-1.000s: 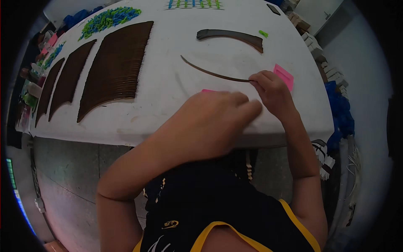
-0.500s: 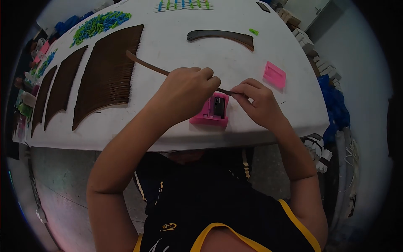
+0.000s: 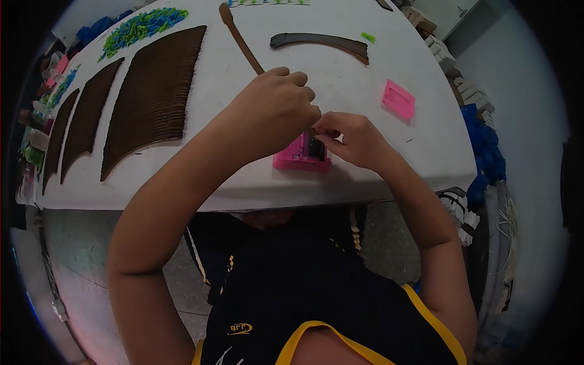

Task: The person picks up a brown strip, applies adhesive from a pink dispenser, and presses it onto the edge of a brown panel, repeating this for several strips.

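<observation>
A long, thin brown strip (image 3: 244, 47) with a rounded, wider end slants up and away from my left hand (image 3: 274, 109), whose fingers are closed round it. At its near end my right hand (image 3: 354, 139) pinches the strip with thumb and fingertips, close to the left knuckles. Just below both hands sits a pink holder (image 3: 301, 163) with a black roller-like part (image 3: 316, 149) in it, partly covered by my fingers. The exact contact between strip and holder is hidden.
Rows of similar brown strips (image 3: 155, 91) lie fanned on the left, with smaller sets (image 3: 91, 118) beside them. A dark curved stack (image 3: 319, 41), a green clip (image 3: 368, 38) and a pink lid-like piece (image 3: 398, 100) lie beyond. Blue and green pieces (image 3: 143, 30) are heaped far left.
The strip's far end has swung from pointing left to pointing away from me. My right hand has moved left, nearer my left hand and over the pink holder. The view has shifted slightly.
</observation>
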A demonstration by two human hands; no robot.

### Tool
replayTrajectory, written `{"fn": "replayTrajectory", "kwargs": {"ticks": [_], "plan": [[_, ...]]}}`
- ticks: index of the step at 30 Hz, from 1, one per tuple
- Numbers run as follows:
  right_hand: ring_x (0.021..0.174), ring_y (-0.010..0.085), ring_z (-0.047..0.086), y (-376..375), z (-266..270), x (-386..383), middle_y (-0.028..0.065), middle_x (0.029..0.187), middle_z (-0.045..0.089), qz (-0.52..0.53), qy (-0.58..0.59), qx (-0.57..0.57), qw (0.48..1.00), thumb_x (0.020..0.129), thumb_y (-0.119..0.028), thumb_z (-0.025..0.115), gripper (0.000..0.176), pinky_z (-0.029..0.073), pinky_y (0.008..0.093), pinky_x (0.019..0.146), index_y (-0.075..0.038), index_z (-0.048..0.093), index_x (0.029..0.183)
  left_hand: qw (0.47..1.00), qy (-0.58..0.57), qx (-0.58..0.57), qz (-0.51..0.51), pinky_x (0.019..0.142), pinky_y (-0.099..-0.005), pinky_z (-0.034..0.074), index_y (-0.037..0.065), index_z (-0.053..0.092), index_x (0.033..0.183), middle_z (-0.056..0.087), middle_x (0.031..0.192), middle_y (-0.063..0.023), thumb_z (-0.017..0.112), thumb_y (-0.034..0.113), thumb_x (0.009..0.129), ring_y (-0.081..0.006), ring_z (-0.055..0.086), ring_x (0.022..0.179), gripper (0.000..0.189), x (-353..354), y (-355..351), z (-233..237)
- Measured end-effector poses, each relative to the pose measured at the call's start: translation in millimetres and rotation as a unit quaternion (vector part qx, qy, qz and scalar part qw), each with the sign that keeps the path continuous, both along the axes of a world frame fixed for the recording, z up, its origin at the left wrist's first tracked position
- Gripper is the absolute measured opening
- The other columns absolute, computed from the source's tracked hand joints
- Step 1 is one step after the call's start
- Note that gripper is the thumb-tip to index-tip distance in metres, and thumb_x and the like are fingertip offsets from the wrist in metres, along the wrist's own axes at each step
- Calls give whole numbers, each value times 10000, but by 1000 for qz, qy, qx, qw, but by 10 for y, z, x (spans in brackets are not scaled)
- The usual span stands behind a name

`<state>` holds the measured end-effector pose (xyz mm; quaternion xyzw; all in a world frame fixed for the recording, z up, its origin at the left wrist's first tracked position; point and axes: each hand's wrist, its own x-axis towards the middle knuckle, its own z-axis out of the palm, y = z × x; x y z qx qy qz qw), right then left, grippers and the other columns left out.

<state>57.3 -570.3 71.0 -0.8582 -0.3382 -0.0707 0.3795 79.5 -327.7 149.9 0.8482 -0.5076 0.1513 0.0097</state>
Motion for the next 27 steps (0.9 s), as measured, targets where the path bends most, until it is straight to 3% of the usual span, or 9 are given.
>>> {"fn": "replayTrajectory", "kwargs": {"ticks": [8,9,25,27], "plan": [[782,206,739,34,1,-10,95,900,753,-12,9,-15,1000,913,-20,761,175,587,334,698,-43,718,1081,1000,-25,14,-7,889,-359,524,113,711,724,652,784,-14,755,33,784,-210,649,917,109,11,-43,20],[816,231,761,37,2,-11,99,914,765,-15,6,-21,1000,900,-15,752,236,600,349,729,-73,723,1127,1000,-24,14,-6,889,-359,524,113,711,724,652,784,-14,755,33,784,-210,649,917,109,10,-38,28],[847,241,750,95,-12,-21,104,946,761,-32,36,-12,999,893,-14,740,253,609,351,764,-53,720,1143,1000,-27,11,4,915,-371,528,107,716,729,664,793,-28,752,-1,766,-217,660,939,119,16,-13,11],[775,137,689,63,-84,8,79,910,739,-15,11,24,1000,930,-27,770,169,548,292,674,-20,729,1094,1000,-24,13,7,917,-372,530,103,725,746,669,800,-31,749,-5,764,-220,661,945,112,23,14,-27]]}}
